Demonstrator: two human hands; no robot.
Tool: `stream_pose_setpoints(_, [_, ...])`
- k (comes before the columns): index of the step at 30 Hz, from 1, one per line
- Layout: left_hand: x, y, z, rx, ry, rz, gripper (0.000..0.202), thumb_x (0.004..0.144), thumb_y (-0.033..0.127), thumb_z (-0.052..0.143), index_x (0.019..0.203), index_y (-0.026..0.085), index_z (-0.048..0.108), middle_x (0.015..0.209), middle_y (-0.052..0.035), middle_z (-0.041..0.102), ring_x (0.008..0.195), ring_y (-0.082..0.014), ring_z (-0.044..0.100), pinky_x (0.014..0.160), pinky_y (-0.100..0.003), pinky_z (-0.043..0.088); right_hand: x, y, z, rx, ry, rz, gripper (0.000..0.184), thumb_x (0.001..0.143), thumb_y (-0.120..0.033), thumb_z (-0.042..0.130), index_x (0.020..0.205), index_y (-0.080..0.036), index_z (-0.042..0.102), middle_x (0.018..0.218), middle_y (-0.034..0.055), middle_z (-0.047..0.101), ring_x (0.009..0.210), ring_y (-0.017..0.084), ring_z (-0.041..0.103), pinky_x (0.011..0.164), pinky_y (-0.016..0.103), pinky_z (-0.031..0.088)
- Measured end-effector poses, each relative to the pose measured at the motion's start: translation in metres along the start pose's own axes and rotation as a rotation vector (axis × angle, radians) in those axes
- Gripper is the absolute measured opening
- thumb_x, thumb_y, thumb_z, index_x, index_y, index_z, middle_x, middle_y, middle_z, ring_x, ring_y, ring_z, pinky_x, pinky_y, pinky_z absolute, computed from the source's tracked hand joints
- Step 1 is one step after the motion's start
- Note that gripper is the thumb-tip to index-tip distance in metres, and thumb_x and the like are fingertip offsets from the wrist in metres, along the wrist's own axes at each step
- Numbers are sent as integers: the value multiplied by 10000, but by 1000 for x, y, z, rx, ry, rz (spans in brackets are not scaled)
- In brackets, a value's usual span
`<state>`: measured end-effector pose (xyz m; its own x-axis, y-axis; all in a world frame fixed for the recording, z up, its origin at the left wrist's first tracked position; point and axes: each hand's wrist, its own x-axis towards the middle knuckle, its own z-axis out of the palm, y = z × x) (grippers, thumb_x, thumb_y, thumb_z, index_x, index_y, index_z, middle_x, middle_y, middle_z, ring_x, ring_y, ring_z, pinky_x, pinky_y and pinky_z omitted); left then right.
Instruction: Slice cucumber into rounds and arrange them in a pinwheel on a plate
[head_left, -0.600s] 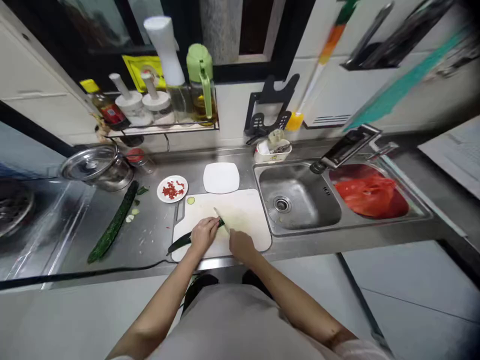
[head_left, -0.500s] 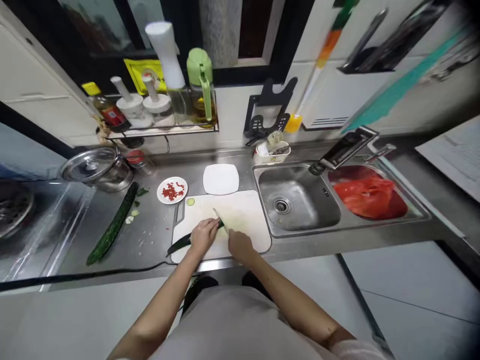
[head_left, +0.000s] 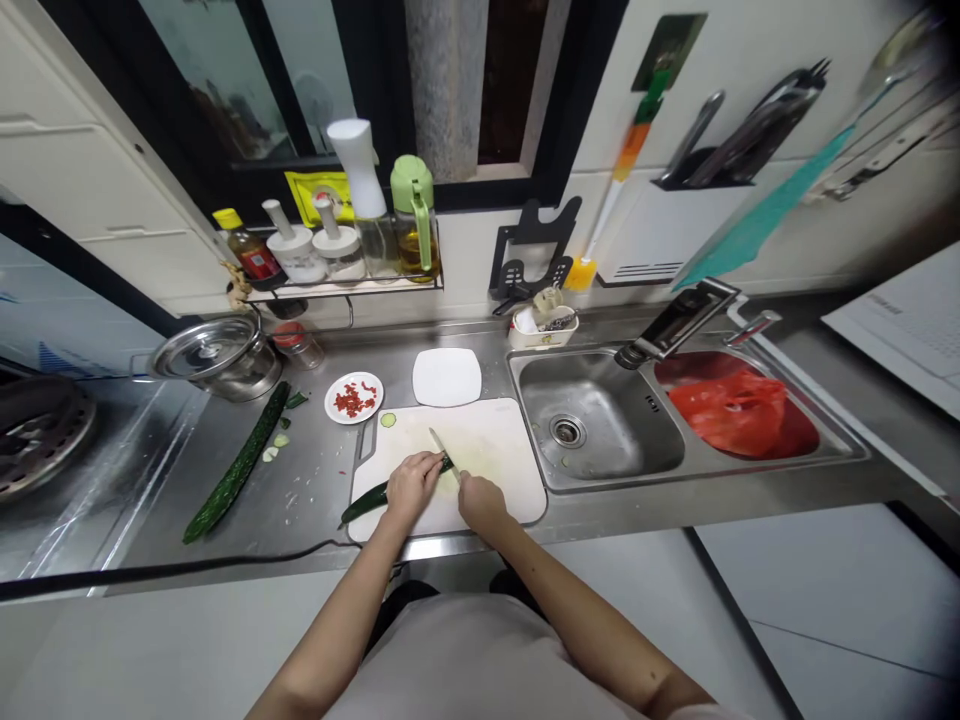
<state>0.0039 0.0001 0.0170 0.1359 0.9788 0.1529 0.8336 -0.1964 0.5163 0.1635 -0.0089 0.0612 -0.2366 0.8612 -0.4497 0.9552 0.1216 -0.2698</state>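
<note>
My left hand [head_left: 412, 485] is closed over a dark green cucumber [head_left: 366, 503] lying slantwise on a white cutting board [head_left: 506, 440]. The cucumber's cut end shows just past my fingertips. In my right hand [head_left: 482, 503] is a knife [head_left: 442, 447], its handle hidden in my fist and its blade pointing away from me, up against that end. One round cucumber slice [head_left: 388, 420] lies at the board's far left corner. Behind the board stand an empty white square plate [head_left: 447, 377] and a round white plate [head_left: 336, 410] with chopped red pieces.
A whole cucumber [head_left: 238, 470] and garlic cloves [head_left: 270, 454] lie left on the steel counter, near a lidded pot [head_left: 217, 355]. To the right is a sink [head_left: 600, 400] with a red plastic bag [head_left: 731, 410] in its second basin. Seasoning jars [head_left: 296, 255] line a shelf behind.
The view has tilted slightly upward, so everything sits a little lower in the picture. Both hands keep their hold on the cucumber and the knife, with little visible movement.
</note>
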Motion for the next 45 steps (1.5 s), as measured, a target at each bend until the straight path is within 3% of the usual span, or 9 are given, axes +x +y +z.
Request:
stream_pose_setpoints(13, [0,2,1,-3,7,-16,306,947,347,439,1121,296,685,1050,-20,700,976,-163,615,868,-284,484,-2,0,-8,-6,-2,5,348,897,-92,331,1147,-114,573,998,159,695,983,236,659,778,301,454])
stream_pose_setpoints(25, [-1,4,-1,4,0,-38,316,951,355,427,1133,302,680,1068,-10,695,986,-163,608,858,-281,486,-21,5,-5,-31,-29,33,337,898,-86,329,1126,-110,576,1009,159,693,985,251,658,777,318,452])
stream_pose_setpoints(36, [-3,7,-3,6,14,-31,302,947,344,440,1098,287,695,1049,-28,695,971,-170,616,859,-295,493,0,-5,-14,-3,7,30,330,898,-116,366,1145,-125,583,1015,151,693,1006,221,645,792,296,441])
stream_pose_setpoints(45, [-3,9,-4,9,16,-15,292,942,319,450,1109,265,684,1054,-40,702,994,-181,613,884,-315,478,0,11,-23,25,58,5,321,925,-201,361,1124,-159,609,1025,128,699,965,209,653,775,290,435])
